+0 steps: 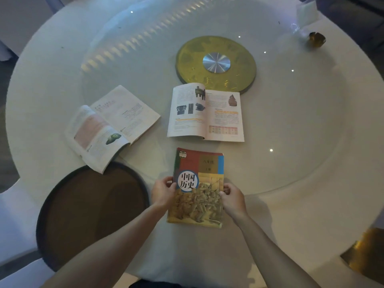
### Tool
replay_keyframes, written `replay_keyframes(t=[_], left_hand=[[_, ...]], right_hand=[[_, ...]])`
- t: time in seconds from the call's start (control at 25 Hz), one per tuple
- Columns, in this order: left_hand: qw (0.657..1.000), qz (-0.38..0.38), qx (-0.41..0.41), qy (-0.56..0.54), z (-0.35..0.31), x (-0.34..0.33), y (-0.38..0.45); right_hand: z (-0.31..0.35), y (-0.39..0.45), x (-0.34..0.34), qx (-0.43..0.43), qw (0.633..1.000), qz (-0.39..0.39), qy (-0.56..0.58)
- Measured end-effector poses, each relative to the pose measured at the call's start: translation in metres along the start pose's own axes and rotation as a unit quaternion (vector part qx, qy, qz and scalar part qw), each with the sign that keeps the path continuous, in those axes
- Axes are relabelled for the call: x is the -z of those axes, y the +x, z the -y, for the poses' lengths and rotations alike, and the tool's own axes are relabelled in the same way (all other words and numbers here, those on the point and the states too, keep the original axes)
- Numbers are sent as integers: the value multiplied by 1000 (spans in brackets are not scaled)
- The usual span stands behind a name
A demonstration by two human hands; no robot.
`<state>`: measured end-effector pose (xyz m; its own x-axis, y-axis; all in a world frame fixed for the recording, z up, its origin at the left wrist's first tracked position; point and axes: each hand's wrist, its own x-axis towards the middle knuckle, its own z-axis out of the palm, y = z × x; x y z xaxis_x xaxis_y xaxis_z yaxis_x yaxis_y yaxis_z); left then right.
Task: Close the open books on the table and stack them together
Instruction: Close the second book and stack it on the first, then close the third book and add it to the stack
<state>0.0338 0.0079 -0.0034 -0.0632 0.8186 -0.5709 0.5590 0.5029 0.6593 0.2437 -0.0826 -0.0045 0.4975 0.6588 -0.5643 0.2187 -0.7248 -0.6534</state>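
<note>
A closed history textbook point(199, 173) with a red, blue and yellow cover lies near the table's front edge. My left hand point(163, 193) grips its left edge and my right hand point(231, 197) grips its right edge. Beyond it an open book point(205, 114) with pictures of bronze vessels lies flat. Another open book point(110, 125) rests to the left, turned at an angle, its near corner over a dark tray.
A round dark tray point(62, 215) sits at the front left. The white round table point(311, 215) carries a glass turntable with a gold disc point(191, 57) at its hub. A small gold object point(316, 39) stands at the far right. A gold fitting point(367, 252) shows at bottom right.
</note>
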Motion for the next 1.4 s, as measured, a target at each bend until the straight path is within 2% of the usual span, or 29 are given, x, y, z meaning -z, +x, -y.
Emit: replay_keyframes(t=[0.12,0.24,0.4,0.52,0.64,0.72,0.84,1.0,1.24,1.4], left_hand=[[994,19,-54,89,2,4,3],[992,60,-62,95,3,7,6],[990,85,-59,96,1,8,12],[982,120,-64,134,-2,11,17],[976,120,-71,166,-14,19,35],[988,103,-38,105,-35,29,55],[998,61,7,0,-80,42,98],[1000,13,-9,3,-124,42,144],[998,0,48,-28,-156,17,176],[995,25,80,-55,-157,6,185]], right_hand=[[4,0,-9,4,997,-40,-65],[5,2,-19,6,989,-75,-125],[9,6,-29,-17,985,-112,-134],[14,9,-25,-20,982,-104,-155],[25,21,-11,-18,977,-94,-191],[39,43,6,-25,980,-96,-173],[73,92,36,-33,994,-83,-60],[118,143,69,-14,997,-62,41],[135,194,78,-55,995,-82,33],[133,204,74,-96,990,-87,47]])
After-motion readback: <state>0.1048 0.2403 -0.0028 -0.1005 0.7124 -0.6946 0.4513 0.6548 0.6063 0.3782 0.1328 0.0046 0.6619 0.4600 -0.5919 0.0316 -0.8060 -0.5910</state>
